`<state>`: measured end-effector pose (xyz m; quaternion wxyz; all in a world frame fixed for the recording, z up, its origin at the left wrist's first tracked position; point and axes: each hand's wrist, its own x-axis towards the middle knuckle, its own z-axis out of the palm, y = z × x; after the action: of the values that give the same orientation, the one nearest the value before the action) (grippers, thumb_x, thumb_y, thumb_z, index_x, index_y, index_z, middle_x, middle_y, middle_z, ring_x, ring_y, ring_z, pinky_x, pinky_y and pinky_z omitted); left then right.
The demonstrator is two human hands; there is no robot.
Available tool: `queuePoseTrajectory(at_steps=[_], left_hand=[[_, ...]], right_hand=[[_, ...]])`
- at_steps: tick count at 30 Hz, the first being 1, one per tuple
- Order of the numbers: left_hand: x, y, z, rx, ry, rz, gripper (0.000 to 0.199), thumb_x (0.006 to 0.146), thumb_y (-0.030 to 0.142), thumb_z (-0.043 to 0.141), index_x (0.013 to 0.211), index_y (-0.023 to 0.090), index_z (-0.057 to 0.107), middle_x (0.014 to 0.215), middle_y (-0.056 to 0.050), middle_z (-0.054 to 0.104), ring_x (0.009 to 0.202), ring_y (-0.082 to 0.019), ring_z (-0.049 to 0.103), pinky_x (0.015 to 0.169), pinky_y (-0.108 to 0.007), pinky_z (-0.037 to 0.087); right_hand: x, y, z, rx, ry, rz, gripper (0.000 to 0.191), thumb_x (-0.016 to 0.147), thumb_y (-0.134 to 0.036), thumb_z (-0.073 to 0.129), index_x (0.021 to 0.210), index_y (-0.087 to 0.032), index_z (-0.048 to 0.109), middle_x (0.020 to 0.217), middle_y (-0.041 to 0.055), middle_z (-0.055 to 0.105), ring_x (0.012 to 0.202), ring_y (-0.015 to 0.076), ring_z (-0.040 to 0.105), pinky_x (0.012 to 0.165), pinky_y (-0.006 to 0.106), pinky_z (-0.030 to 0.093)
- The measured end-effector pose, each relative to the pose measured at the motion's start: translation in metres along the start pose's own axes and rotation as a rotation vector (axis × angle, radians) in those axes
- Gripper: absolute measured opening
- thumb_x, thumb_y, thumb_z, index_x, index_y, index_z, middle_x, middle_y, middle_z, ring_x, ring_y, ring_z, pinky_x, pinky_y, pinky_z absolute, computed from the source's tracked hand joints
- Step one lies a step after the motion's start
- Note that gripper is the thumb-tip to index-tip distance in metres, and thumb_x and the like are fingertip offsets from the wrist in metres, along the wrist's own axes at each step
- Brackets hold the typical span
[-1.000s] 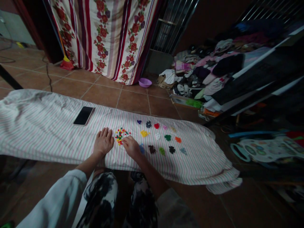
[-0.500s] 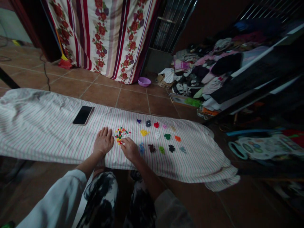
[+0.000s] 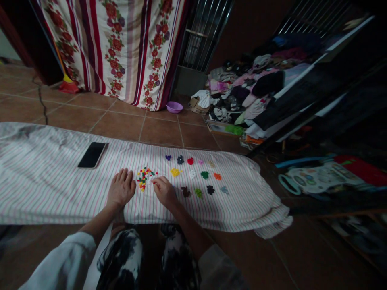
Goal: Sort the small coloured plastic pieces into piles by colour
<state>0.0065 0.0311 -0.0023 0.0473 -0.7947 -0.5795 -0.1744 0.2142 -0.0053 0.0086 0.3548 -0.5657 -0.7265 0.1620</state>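
Observation:
A mixed pile of tiny red, yellow, green, orange and white pieces (image 3: 144,177) lies on the striped cloth (image 3: 54,161). Left of it, my left hand (image 3: 121,187) rests flat with its fingers apart, holding nothing. My right hand (image 3: 165,191) is at the pile's right side, thumb and forefinger pinched; whatever is between the tips is too small to name. Small single-colour heaps sit in rows to the right, among them a yellow heap (image 3: 175,172), a red heap (image 3: 190,161), a dark green heap (image 3: 204,175), an orange heap (image 3: 217,176) and a brown heap (image 3: 185,191).
A black-screened phone (image 3: 92,155) lies on the cloth at the left. Beyond the cloth, a purple basin (image 3: 174,107) stands on the tiled floor before a flowered curtain (image 3: 130,48). Clothes (image 3: 242,88) are piled behind, and a dark slanted frame crosses at the right.
The view has shifted, so most things appear further left. My right hand has moved slightly right from the pile's lower edge and now covers the light blue heap. My left hand stays flat.

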Motion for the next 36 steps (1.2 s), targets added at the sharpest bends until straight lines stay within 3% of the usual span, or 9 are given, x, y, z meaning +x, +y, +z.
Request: queuePoseTrajectory(at_steps=[4, 8, 14, 21, 24, 30, 36], left_hand=[[-0.001, -0.001, 0.003, 0.003, 0.004, 0.005, 0.051, 0.09, 0.034, 0.034, 0.128, 0.007, 0.055, 0.138, -0.022, 0.052, 0.135, -0.034, 0.041, 0.109, -0.048, 0.033], [0.0, -0.002, 0.005, 0.011, 0.018, 0.003, 0.051, 0.09, 0.034, 0.034, 0.128, 0.009, 0.056, 0.137, -0.021, 0.054, 0.134, -0.033, 0.042, 0.109, -0.047, 0.034], [0.0, -0.004, 0.009, 0.041, 0.044, 0.033, 0.051, 0.089, 0.033, 0.035, 0.126, 0.005, 0.058, 0.136, -0.023, 0.054, 0.132, -0.035, 0.045, 0.106, -0.048, 0.037], [0.0, -0.003, 0.008, 0.066, 0.057, 0.041, 0.051, 0.09, 0.033, 0.035, 0.126, 0.007, 0.058, 0.135, -0.022, 0.056, 0.131, -0.034, 0.046, 0.105, -0.047, 0.038], [0.0, -0.003, 0.007, 0.06, 0.052, 0.037, 0.05, 0.09, 0.033, 0.036, 0.126, 0.007, 0.058, 0.135, -0.022, 0.055, 0.131, -0.034, 0.046, 0.106, -0.047, 0.037], [0.001, -0.004, 0.01, 0.05, 0.047, 0.035, 0.05, 0.09, 0.032, 0.036, 0.127, 0.006, 0.057, 0.135, -0.023, 0.054, 0.132, -0.035, 0.044, 0.107, -0.048, 0.036], [0.0, -0.004, 0.011, 0.05, 0.057, 0.036, 0.05, 0.09, 0.032, 0.036, 0.127, 0.007, 0.058, 0.136, -0.023, 0.054, 0.132, -0.035, 0.044, 0.106, -0.048, 0.037]], right_hand=[[0.018, 0.035, -0.036, 0.032, 0.159, 0.042, 0.023, 0.083, -0.014, 0.046, 0.093, -0.02, 0.067, 0.092, 0.0062, 0.064, 0.085, 0.017, 0.061, 0.08, 0.029, 0.051], [0.037, 0.083, -0.08, -0.062, 0.296, 0.195, 0.024, 0.078, -0.015, 0.048, 0.09, -0.019, 0.069, 0.091, 0.0064, 0.068, 0.084, 0.0179, 0.063, 0.081, 0.03, 0.051], [0.054, 0.138, -0.123, -0.21, 0.305, 0.504, 0.032, 0.073, -0.011, 0.046, 0.09, -0.017, 0.072, 0.091, 0.0061, 0.073, 0.089, 0.0183, 0.065, 0.089, 0.031, 0.048], [0.059, 0.164, -0.126, -0.218, 0.272, 0.628, 0.035, 0.073, -0.008, 0.046, 0.092, -0.014, 0.074, 0.093, 0.0114, 0.074, 0.093, 0.0225, 0.068, 0.088, 0.032, 0.05], [0.059, 0.17, -0.123, -0.204, 0.256, 0.639, 0.037, 0.073, -0.007, 0.046, 0.094, -0.016, 0.075, 0.096, 0.0086, 0.074, 0.095, 0.021, 0.069, 0.091, 0.031, 0.049], [0.056, 0.171, -0.119, -0.167, 0.255, 0.623, 0.047, 0.072, -0.007, 0.043, 0.108, -0.017, 0.071, 0.102, 0.0061, 0.074, 0.098, 0.0185, 0.069, 0.092, 0.03, 0.05], [0.053, 0.169, -0.121, -0.117, 0.277, 0.627, 0.047, 0.072, -0.007, 0.042, 0.108, -0.015, 0.071, 0.106, 0.0079, 0.073, 0.102, 0.0193, 0.067, 0.097, 0.033, 0.049]])
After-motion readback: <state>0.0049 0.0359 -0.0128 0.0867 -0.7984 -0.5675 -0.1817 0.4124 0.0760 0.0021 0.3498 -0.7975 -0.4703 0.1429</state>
